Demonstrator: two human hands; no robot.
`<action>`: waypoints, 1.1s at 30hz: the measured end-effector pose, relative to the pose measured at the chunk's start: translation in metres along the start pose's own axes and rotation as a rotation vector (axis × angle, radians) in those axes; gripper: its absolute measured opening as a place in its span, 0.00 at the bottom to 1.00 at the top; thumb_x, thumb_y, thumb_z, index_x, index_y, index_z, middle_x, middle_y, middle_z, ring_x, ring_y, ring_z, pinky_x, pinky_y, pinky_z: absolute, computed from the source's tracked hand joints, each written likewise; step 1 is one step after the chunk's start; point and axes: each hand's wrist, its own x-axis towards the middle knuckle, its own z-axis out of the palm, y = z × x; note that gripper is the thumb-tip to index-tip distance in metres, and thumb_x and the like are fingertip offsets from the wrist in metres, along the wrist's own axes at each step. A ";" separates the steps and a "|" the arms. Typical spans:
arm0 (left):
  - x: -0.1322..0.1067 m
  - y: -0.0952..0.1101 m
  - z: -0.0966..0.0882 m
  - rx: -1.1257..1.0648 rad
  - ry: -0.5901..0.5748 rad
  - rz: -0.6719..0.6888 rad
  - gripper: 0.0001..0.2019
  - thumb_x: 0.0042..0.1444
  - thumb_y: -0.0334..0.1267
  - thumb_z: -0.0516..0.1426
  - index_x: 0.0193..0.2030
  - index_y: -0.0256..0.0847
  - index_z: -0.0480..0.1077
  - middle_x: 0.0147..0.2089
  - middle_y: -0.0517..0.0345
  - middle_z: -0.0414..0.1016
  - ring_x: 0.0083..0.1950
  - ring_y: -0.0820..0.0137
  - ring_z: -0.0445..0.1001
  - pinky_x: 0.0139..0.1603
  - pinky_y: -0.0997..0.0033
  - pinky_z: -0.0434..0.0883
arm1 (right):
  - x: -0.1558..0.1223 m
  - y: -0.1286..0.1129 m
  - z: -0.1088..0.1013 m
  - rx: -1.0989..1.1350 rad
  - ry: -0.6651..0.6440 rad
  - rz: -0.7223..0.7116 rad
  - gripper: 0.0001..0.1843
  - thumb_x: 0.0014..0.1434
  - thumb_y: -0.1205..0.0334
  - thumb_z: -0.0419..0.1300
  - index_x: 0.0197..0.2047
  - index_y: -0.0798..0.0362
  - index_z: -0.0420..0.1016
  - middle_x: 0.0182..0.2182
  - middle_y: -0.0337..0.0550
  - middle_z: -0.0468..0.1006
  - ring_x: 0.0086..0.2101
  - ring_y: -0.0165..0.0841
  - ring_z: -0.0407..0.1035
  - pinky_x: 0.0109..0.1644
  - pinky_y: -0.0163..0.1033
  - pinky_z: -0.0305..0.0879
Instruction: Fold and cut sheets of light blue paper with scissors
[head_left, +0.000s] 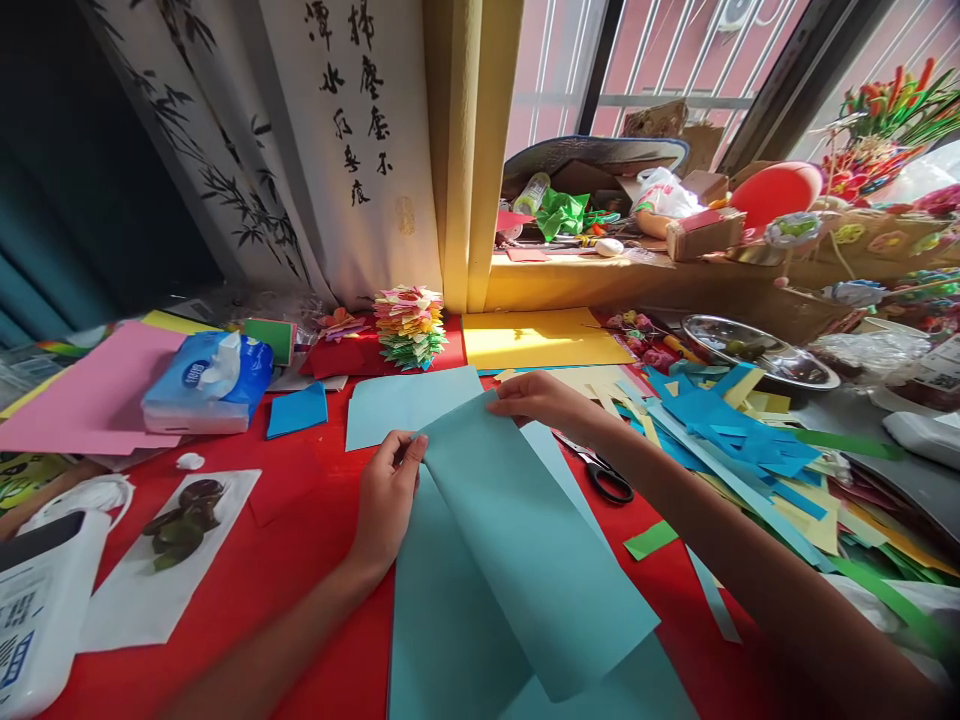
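Note:
A folded sheet of light blue paper [540, 550] is held up between both hands. My left hand [390, 495] pinches its upper left corner between thumb and fingers. At the upper right corner, my right hand [544, 405] grips the edge with its fingertips. Beneath it, more light blue paper [431, 610] lies flat on the red tabletop [300, 560]. Behind my hands rests another light blue sheet [405, 400]. Black-handled scissors [604, 475] lie to the right, close to my right forearm, their blades partly hidden.
Cut strips of blue paper [727, 420] are heaped at the right beside a metal bowl [757, 350]. A tissue pack [210, 385], a stack of blue squares [297, 410] and pink paper [97, 390] sit left. A stacked paper ornament [411, 328] stands at the back near yellow paper [544, 338].

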 end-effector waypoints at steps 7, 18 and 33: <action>-0.001 0.002 -0.001 0.041 -0.012 0.032 0.14 0.54 0.49 0.51 0.26 0.42 0.61 0.20 0.66 0.55 0.21 0.76 0.56 0.22 0.77 0.56 | 0.003 0.006 -0.001 -0.036 0.010 -0.018 0.19 0.45 0.48 0.60 0.27 0.58 0.70 0.22 0.36 0.65 0.25 0.25 0.59 0.32 0.35 0.59; -0.002 0.002 -0.002 0.067 0.001 0.032 0.14 0.55 0.49 0.50 0.25 0.42 0.59 0.20 0.65 0.56 0.23 0.75 0.56 0.23 0.77 0.55 | 0.007 0.015 -0.003 -0.140 -0.039 0.005 0.15 0.47 0.51 0.58 0.26 0.56 0.68 0.24 0.39 0.68 0.26 0.28 0.65 0.33 0.36 0.62; -0.003 0.002 0.001 0.206 -0.164 0.056 0.14 0.53 0.49 0.50 0.25 0.42 0.60 0.18 0.67 0.53 0.20 0.77 0.51 0.20 0.78 0.52 | -0.011 -0.005 0.035 -0.942 -0.113 -0.151 0.12 0.56 0.58 0.52 0.27 0.55 0.72 0.22 0.43 0.70 0.24 0.29 0.59 0.26 0.34 0.46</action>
